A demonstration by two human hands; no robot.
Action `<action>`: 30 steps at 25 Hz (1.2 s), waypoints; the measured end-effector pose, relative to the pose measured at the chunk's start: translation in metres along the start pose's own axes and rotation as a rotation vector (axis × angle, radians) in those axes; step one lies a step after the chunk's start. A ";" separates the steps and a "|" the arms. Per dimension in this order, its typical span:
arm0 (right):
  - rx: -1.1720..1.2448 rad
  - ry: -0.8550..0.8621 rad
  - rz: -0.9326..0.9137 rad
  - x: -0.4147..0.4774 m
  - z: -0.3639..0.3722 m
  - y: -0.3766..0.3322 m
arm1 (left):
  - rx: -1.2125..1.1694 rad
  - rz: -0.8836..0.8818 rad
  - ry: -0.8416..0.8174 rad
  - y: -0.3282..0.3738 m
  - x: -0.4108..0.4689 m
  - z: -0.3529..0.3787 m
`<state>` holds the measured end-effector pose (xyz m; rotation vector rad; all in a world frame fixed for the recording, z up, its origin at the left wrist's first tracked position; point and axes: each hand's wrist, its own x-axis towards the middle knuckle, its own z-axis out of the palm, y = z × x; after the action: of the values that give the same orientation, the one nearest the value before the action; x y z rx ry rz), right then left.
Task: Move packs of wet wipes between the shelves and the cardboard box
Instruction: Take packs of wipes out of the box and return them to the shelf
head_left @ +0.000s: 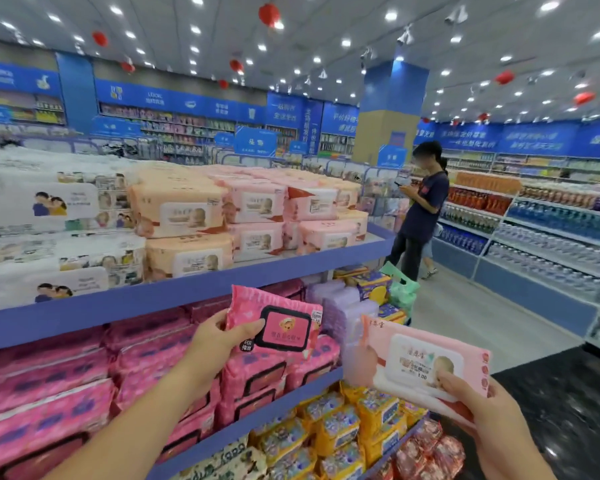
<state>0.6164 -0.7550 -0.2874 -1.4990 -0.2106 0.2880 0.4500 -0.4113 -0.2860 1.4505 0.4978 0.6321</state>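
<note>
With the left hand (222, 336) clamped on a deep-pink pack (278, 327) just before the matching middle-shelf stack (253, 375) and the right hand (475, 407) gripping a pale-pink pack (420, 358) over the aisle, each probably needed sliding in flat, label outward.

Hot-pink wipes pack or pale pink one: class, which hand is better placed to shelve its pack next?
Probably left: left hand holds the hot-pink black-lidded pack just before matching shelved hot-pink packs; right hand holds the pale pink white-lidded pack well below its top-shelf matches.
</note>
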 end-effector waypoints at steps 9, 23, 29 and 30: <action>-0.185 -0.219 0.010 0.250 -0.028 -0.020 | 0.225 -0.119 0.355 -0.037 0.145 0.120; -0.090 -0.526 0.100 0.384 0.018 0.001 | 1.232 -0.188 0.129 -0.047 0.208 0.138; -0.027 -0.651 0.079 0.389 0.030 -0.005 | 1.504 -0.253 -0.031 -0.039 0.220 0.145; -0.027 -0.658 0.080 0.387 0.033 -0.006 | 1.460 -0.247 0.003 -0.048 0.217 0.142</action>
<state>0.9736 -0.6020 -0.2943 -1.3985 -0.6789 0.8436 0.7100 -0.3739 -0.3101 2.6591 1.2522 -0.0432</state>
